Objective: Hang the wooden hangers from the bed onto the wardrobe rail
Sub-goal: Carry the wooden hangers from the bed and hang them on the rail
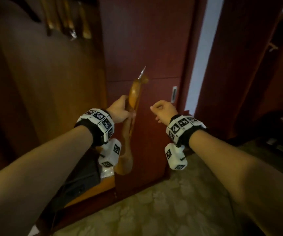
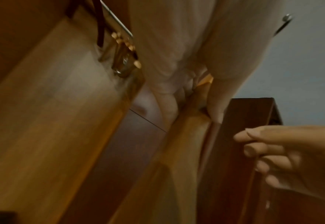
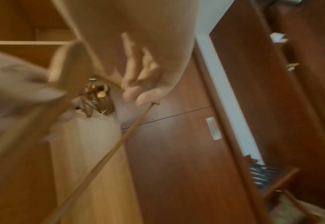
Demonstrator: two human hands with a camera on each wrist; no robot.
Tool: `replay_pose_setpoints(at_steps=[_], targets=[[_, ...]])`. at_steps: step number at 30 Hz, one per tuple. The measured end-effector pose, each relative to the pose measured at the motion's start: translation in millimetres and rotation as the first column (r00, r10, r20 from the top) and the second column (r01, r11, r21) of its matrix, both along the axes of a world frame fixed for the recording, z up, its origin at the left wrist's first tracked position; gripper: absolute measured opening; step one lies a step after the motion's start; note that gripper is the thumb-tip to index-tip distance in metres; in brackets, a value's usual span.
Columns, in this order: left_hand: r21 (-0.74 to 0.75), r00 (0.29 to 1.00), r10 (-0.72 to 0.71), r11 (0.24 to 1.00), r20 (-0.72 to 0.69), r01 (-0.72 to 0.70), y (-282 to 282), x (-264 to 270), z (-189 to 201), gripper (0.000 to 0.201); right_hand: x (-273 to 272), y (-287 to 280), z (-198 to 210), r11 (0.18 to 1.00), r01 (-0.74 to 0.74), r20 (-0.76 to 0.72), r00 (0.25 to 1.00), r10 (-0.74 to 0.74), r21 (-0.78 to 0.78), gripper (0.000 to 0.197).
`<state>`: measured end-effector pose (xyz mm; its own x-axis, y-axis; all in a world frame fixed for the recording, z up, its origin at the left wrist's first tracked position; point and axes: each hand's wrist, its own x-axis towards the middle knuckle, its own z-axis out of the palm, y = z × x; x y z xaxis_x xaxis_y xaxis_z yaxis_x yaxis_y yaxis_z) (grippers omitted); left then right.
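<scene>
My left hand (image 1: 120, 111) grips a wooden hanger (image 1: 134, 94) by one arm and holds it upright in front of the wardrobe. Its metal hook (image 1: 142, 72) points up and to the right. The left wrist view shows my fingers (image 2: 167, 94) wrapped around the hanger (image 2: 188, 136). My right hand (image 1: 163, 109) is curled in a fist just right of the hanger and holds nothing; its curled fingers (image 2: 263, 151) show again in the left wrist view. Several wooden hangers (image 1: 66, 19) hang on the rail (image 2: 115, 19) in the open compartment, up and to the left.
A closed dark red wardrobe door (image 1: 146, 48) stands straight ahead behind the hanger. The open compartment's wooden wall (image 1: 43, 82) is on the left, with a dark garment (image 1: 79, 176) at its bottom. Patterned floor (image 1: 171, 201) lies below, and a white wall strip (image 1: 203, 48) on the right.
</scene>
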<state>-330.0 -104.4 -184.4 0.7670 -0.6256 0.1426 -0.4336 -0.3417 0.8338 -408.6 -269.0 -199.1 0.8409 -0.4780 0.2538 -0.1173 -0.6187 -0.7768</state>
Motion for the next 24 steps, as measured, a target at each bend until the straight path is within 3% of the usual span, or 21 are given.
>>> replay_pose_setpoints(at_steps=[1,4,9,12,15,17,19,22,24], targets=[[0.021,1.0,0.004,1.0,0.018,-0.004,18,10,1,0.064,19,7,0,1.0,0.015,0.004,1.0,-0.015,-0.006,0.013],[0.104,0.998,0.025,0.994,0.056,-0.031,65,42,3,0.063,74,33,1,0.995,0.029,0.014,1.0,-0.028,-0.094,0.055],[0.177,0.988,0.119,0.975,0.102,-0.136,132,110,4,0.037,170,77,13,0.9,-0.008,0.132,0.989,0.073,-0.436,0.096],[0.15,0.96,0.218,0.958,0.177,-0.246,165,154,6,0.032,231,92,24,0.748,-0.112,-0.018,0.991,0.132,-0.655,0.09],[0.107,0.943,0.29,0.945,0.166,-0.309,194,199,14,0.032,288,113,31,0.623,-0.263,-0.221,0.964,0.146,-0.736,0.061],[0.073,0.932,0.332,0.936,0.146,-0.344,212,227,16,0.028,316,131,32,0.639,-0.416,-0.356,0.906,0.229,-0.646,0.038],[0.055,0.927,0.352,0.931,0.126,-0.361,227,253,18,0.028,338,144,30,0.695,-0.579,-0.447,0.802,0.396,-0.425,0.02],[0.021,0.925,0.372,0.927,0.08,-0.375,249,298,21,0.028,372,160,29,0.721,-0.679,-0.499,0.676,0.542,-0.138,0.022],[-0.009,0.92,0.388,0.922,0.05,-0.388,262,332,25,0.029,394,167,30,0.736,-0.672,-0.493,0.667,0.558,-0.077,0.026]])
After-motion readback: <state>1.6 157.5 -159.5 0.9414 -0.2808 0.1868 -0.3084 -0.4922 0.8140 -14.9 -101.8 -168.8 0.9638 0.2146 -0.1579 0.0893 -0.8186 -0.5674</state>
